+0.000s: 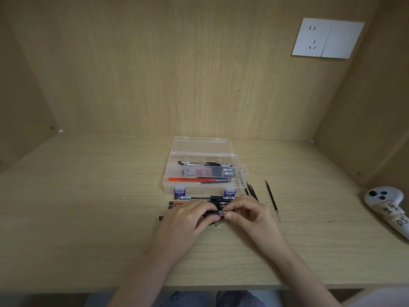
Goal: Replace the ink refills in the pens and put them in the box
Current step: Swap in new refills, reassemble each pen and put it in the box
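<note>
A clear plastic box (170, 167) stands open on the desk, holding a pen (205, 164) and red and dark refills (199, 180). Just in front of it, my left hand (188, 218) grips the black-gripped barrel of a pen (213, 213) lying sideways. My right hand (245, 210) pinches that pen's metal tip end. The pen's far left cap (161, 217) sticks out past my left hand. Several more pens (192, 198) lie between my hands and the box, partly hidden by my fingers.
Loose dark refills (251, 189) lie to the right of the box, and a longer one (272, 199) lies further right. A white controller (386, 207) rests at the desk's right edge. A wall socket (327, 38) is on the back panel.
</note>
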Demonstrator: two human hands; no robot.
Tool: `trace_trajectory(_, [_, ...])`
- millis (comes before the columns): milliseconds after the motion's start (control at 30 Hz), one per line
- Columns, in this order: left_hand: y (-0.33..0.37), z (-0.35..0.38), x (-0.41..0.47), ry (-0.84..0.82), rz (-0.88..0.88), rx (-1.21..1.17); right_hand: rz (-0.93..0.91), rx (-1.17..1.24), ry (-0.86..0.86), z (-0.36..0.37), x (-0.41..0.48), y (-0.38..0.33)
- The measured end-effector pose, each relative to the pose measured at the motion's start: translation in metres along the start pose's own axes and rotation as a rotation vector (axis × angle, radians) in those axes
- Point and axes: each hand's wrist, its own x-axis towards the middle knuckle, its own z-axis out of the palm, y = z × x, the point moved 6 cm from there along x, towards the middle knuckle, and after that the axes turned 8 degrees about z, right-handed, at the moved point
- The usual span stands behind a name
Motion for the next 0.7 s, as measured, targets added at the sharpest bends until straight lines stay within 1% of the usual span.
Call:
trace_trajectory(133, [-0.003, -0.004, -0.001, 0.032, -0.053, 0.022, 0.05, 0.083, 0.086, -0.009, 0.0, 0.005])
trace_trajectory(200, [-0.004, -0.007, -0.001, 0.049, -0.078, 0.022, 0.065, 0.054, 0.139, -0.012, 0.001, 0.008])
trace_trajectory(267, [-0.005, -0.007, -0.002, 0.046, -0.09, 0.009, 0.06, -0.095, 0.156, -0.01, 0.001, 0.008])
trace_trajectory(367, [-0.005, -0.005, -0.003, 0.02, -0.091, -0.002, 0.004, -0.358, 0.116, -0.001, 0.002, 0.006])
trace_trajectory(433, [-0.005, -0.005, -0.003, 0.006, -0.097, -0.011, -0.013, -0.405, 0.086, 0.003, 0.002, 0.007])
trace_trajectory(533, [-0.003, -0.005, -0.003, 0.004, -0.1, -0.019, -0.009, -0.363, 0.07, 0.003, 0.002, 0.006])
trace_trajectory(633, [-0.001, -0.006, -0.003, 0.002, -0.092, -0.033, -0.001, -0.199, 0.077, -0.003, 0.0, 0.002])
trace_trajectory(700, [-0.001, -0.006, -0.003, -0.002, -0.089, -0.051, 0.017, -0.082, 0.052, -0.005, 0.0, 0.0])
